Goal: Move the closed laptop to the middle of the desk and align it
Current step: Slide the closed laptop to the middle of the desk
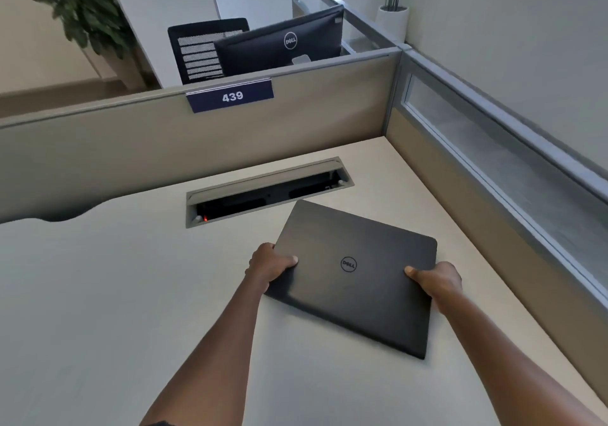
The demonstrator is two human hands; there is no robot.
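Table [98,294] of pale wood fills the cubicle corner, with a cable tray [266,192] sunk in its far edge. Closed laptop [355,277] lies right of centre, skewed, one corner just beside the tray. Left hand [269,264] clasps its left edge, right hand [437,281] its right edge, each grip closed with thumb on the lid.

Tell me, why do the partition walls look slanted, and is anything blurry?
Head view: the wide lens tilts and bends the partition lines; the plant at top left is soft, while the laptop and both hands, left and right, are fairly sharp; light is even, with soft shadows and faint sheen on the lid.
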